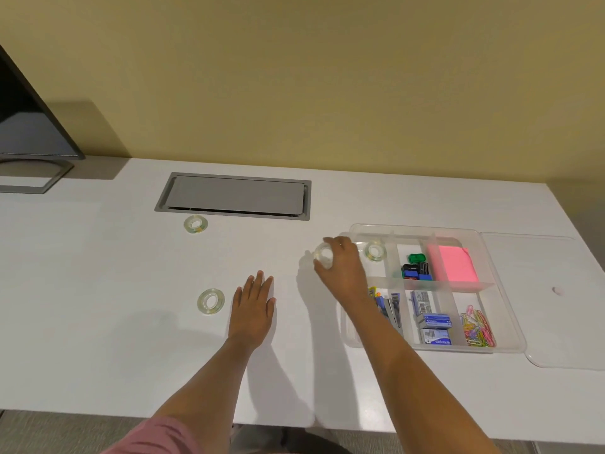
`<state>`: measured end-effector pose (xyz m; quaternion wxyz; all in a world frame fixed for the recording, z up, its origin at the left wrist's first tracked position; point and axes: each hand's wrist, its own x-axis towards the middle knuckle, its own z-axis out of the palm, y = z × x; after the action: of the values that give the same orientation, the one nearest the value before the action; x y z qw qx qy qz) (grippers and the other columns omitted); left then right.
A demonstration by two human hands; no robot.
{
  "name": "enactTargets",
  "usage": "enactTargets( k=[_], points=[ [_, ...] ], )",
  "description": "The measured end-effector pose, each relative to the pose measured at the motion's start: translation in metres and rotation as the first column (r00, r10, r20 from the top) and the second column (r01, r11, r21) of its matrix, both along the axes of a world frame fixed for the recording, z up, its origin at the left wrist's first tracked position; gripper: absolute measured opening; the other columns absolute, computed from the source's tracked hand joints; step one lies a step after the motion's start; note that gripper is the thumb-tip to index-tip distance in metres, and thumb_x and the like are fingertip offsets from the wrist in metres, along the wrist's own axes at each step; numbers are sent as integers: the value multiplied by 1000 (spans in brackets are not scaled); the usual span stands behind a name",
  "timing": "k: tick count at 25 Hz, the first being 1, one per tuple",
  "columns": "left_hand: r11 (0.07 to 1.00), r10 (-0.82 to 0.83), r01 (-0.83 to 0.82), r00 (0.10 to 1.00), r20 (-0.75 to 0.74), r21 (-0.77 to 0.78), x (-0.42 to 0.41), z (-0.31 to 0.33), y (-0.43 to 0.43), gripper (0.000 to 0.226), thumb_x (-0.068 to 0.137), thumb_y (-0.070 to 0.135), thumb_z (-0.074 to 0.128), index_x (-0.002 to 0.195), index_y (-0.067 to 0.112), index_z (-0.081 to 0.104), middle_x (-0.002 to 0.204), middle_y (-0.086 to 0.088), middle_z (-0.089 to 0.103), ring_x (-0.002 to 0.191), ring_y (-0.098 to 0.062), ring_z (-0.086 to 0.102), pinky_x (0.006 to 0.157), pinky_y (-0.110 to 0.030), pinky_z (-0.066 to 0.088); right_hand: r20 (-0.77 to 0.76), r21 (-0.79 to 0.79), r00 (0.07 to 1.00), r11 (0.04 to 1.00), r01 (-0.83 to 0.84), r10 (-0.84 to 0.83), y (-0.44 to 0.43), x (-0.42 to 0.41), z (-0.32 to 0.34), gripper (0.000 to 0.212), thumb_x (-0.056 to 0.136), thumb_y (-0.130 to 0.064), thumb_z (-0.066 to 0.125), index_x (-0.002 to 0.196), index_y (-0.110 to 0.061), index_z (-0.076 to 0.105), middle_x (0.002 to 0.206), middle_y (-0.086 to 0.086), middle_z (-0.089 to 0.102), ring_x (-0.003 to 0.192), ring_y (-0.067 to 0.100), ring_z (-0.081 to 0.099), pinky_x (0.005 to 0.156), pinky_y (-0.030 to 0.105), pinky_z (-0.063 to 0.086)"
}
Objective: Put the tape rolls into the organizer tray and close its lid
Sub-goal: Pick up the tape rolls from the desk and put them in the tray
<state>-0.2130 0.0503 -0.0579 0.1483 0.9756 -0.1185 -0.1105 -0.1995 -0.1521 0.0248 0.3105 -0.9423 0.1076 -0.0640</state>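
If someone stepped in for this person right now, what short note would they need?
Right hand: holds one tape roll just left of the organizer tray.
Left hand: flat on the desk, empty.
Done: one roll sits in the tray's back-left compartment.
Left: drop in the held roll, fetch the near roll and far roll, then close the lid, which is lying open to the right.

On the white counter, the right hand grips a clear tape roll just left of the clear organizer tray. Another tape roll lies in the tray's far-left compartment. Other compartments hold pink sticky notes, binder clips, staple boxes and coloured paper clips. The clear lid lies flat to the tray's right. The left hand rests flat, palm down, beside a third roll; a fourth roll sits near the grey cable hatch.
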Motion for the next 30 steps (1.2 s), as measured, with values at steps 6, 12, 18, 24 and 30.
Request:
enactTargets(
  k=[6,12,18,24,30],
  points=[
    [1000,4,-4,1000,2,0,0,-1,-1,50,103,31,24,151,26,11,162,2,2,150,-18,3,122,-38,6,9,-13,960,959,282,-282,-51,8,4,50,87,-18,63,134,-7,50,134,13,48,124,28,46,89,36,49],
    [1000,2,-2,1000,-8,-24,4,-3,1,50,103,31,25,151,27,13,162,2,2,150,-18,2,122,-38,5,-213,-233,946,953,193,-243,-78,13,-9,48,89,-17,59,134,-4,47,133,15,49,121,30,49,95,41,50],
    [1000,14,-14,1000,17,-16,10,-6,-1,50,103,31,26,151,27,14,162,1,4,150,-18,4,122,-38,5,-305,-309,932,946,97,-195,-85,19,-16,44,90,-15,56,131,-2,47,131,16,50,119,30,51,98,38,47],
    [999,28,-26,999,37,-33,15,-7,-3,49,102,30,29,150,27,18,161,1,8,149,-20,6,122,-39,6,-350,-356,920,933,43,-176,-85,23,-16,41,88,-10,56,127,-2,49,125,15,53,113,29,55,97,34,47],
    [997,40,-36,998,56,-72,20,-8,-5,48,102,27,35,149,25,25,160,-1,14,149,-22,11,121,-41,9,-218,-290,943,939,184,-252,-79,28,-11,38,88,-14,55,124,-4,54,124,15,55,113,28,52,94,36,47]
  ],
)
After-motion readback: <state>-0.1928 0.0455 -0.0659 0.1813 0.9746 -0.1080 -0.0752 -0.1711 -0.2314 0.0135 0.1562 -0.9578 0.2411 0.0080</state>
